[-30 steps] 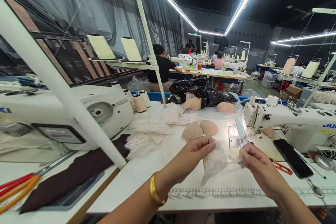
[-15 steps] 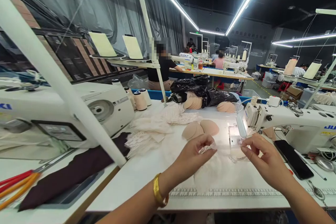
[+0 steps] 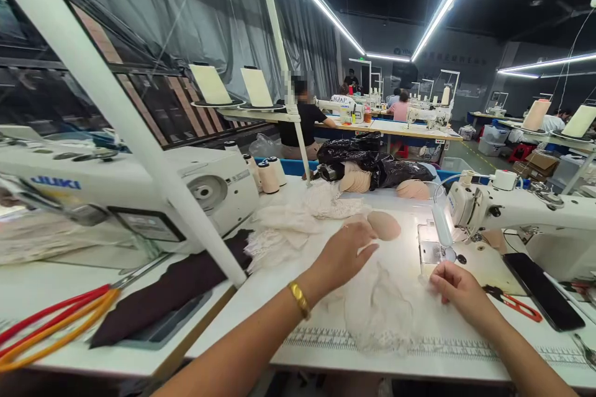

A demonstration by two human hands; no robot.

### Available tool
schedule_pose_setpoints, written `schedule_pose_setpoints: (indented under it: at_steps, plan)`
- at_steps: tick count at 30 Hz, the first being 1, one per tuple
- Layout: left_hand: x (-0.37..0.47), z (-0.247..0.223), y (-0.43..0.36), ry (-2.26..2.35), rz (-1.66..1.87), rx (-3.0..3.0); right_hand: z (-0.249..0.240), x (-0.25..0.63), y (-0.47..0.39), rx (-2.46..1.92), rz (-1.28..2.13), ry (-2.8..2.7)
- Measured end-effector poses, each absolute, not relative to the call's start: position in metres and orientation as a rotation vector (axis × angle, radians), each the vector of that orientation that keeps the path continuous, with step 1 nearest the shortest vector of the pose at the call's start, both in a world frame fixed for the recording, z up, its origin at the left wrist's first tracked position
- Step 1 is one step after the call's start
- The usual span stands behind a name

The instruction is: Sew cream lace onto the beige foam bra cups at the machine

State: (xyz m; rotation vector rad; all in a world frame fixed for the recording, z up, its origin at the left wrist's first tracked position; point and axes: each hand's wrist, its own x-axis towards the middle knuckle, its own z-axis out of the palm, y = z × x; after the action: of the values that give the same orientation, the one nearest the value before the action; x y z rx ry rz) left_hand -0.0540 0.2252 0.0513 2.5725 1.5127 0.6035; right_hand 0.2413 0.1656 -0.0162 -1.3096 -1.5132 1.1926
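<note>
Left hand (image 3: 347,252) is out flat over the counter (image 3: 261,304), fingers spread and gripping nothing, its tips reaching toward the beige foam cups (image 3: 382,225) at about one o'clock from the knuckles; whether it actually touches the near cup is hard to tell, since the hand covers that edge. Right hand (image 3: 454,288) sits low at four o'clock from the sewing machine (image 3: 512,217) needle plate, fingers curled down and pressing the corner of the sheer lace piece (image 3: 377,304), pinning rather than pinching as far as I can see. That lace lies spread and slightly rumpled on the counter between the two hands, its lower edge over the printed ruler strip (image 3: 419,347). To my eye the step in hand is fetching a cup to pair with the lace, and the way to do it well is to keep the right hand anchoring the lace so it stays flat, and lift just one cup by its rim, since the two sit close together. The lace is flimsy and will drag with any sleeve or wrist, so the left forearm should come back high. Heaped white lace (image 3: 284,229) lies at ten o'clock from the left hand, red-handled scissors (image 3: 512,304) at three o'clock from the right, a dark phone (image 3: 542,291) just beyond them
</note>
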Motion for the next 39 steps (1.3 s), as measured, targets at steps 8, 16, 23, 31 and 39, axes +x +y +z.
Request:
schedule_pose_setpoints:
  at_steps: [8, 16, 23, 31, 39]
  plan:
    - [-0.053, 0.034, 0.295, 1.919, 0.484, 2.429, -0.023, 0.238, 0.165, -1.225, 1.169, -1.402]
    - [-0.068, 0.027, 0.294, 1.918, 0.572, 2.444, -0.026, 0.234, 0.165, -1.206, 1.187, -1.377]
    - [-0.03, 0.046, 0.289, 1.682, 0.546, 2.638, -0.029, 0.233, 0.165, -1.206, 1.178, -1.371]
    - [0.003, 0.035, 0.303, 1.601, 0.313, 2.653, -0.027, 0.235, 0.166, -1.215, 1.183, -1.404]
    - [-0.009, 0.04, 0.304, 1.589, 0.47, 2.495, -0.024, 0.232, 0.166, -1.212, 1.197, -1.416]
